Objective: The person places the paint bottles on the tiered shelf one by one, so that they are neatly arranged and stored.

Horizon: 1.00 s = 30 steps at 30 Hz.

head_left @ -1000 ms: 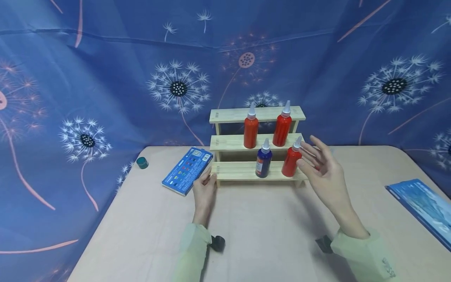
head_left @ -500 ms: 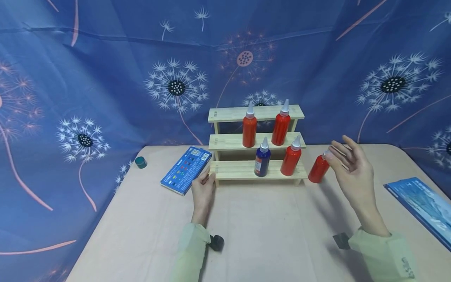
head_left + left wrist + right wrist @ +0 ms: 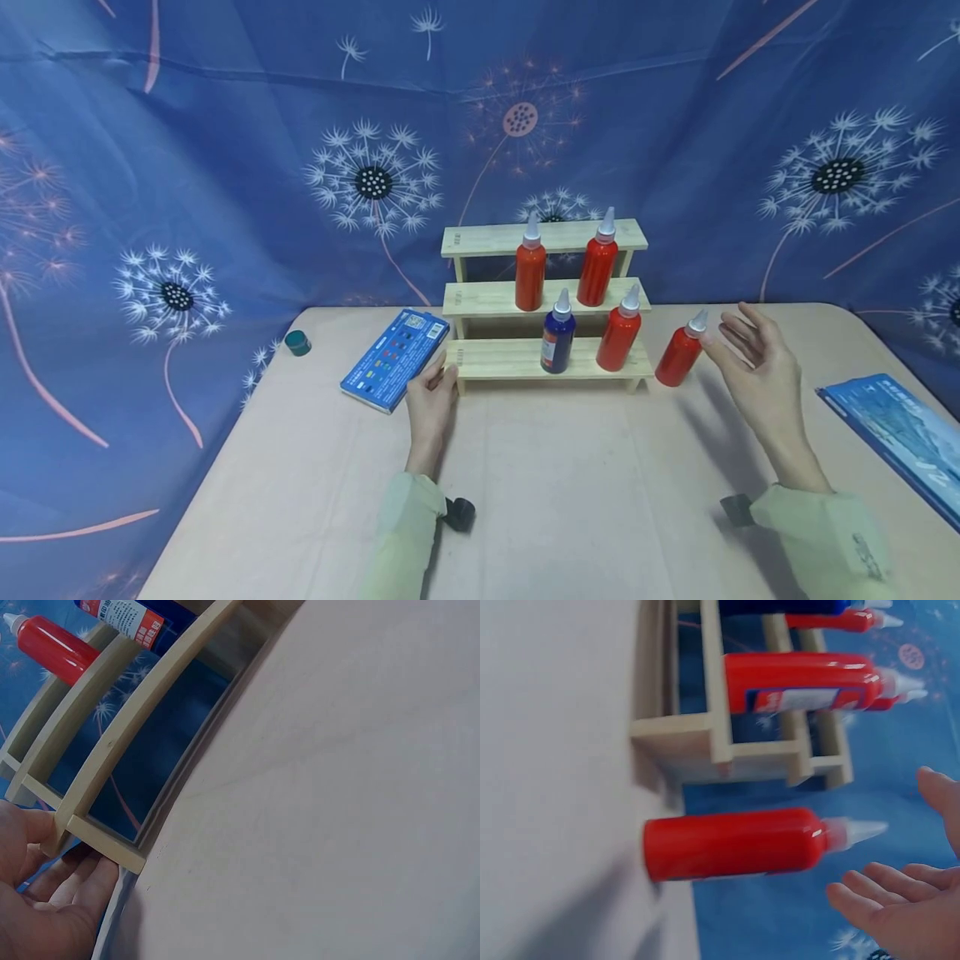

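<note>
A three-tier wooden display rack [image 3: 495,360] stands on the table. My left hand [image 3: 431,410] holds the left end of its lowest shelf, thumb and fingers about the end in the left wrist view. On that shelf stand a dark blue squeeze bottle [image 3: 557,340] and a red squeeze bottle [image 3: 618,340]. An orange-red bottle [image 3: 530,277] and another red bottle [image 3: 597,271] are on the middle shelf. One more red bottle [image 3: 735,844] stands upright on the table right of the rack. My right hand [image 3: 765,379] is beside its nozzle, fingers spread and apart from it in the right wrist view.
A blue printed box [image 3: 395,358] lies left of the rack, and a small dark green pot [image 3: 297,342] sits near the left table edge. A blue flat pack [image 3: 896,433] lies at the right. A blue dandelion-print cloth [image 3: 262,167] hangs behind the table.
My right hand has moved right, away from the red bottle on the lowest shelf, to beside the red bottle on the table, whose nozzle now shows. The left hand has stayed on the rack.
</note>
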Motion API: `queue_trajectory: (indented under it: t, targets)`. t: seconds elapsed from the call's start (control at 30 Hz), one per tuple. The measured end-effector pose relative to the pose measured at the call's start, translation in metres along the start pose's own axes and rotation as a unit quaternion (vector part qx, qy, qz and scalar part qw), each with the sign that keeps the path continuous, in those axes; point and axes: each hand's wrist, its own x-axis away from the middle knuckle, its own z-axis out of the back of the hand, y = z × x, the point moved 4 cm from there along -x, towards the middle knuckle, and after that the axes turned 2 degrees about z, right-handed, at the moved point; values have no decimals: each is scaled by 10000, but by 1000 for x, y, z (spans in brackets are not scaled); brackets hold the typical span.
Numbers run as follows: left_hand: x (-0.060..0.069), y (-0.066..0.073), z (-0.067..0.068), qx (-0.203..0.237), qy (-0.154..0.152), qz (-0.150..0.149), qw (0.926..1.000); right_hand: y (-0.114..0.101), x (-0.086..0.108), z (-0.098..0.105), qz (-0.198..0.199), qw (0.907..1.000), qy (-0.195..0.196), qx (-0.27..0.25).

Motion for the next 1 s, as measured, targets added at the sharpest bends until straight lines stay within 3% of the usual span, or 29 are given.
queue_trajectory:
  t: [0.37,0.63,1.0]
  targets:
    - [-3,-1,-1,22,82,21,10000,43,-14,-23,-559,9965,-616,-5]
    - [-2,0,0,69,80,-56,9999,53,-23,-39,-738,9917,-1045,127]
    - [-1,0,0,183,62,-124,9997,58,-25,-41,-771,9933,-812,275]
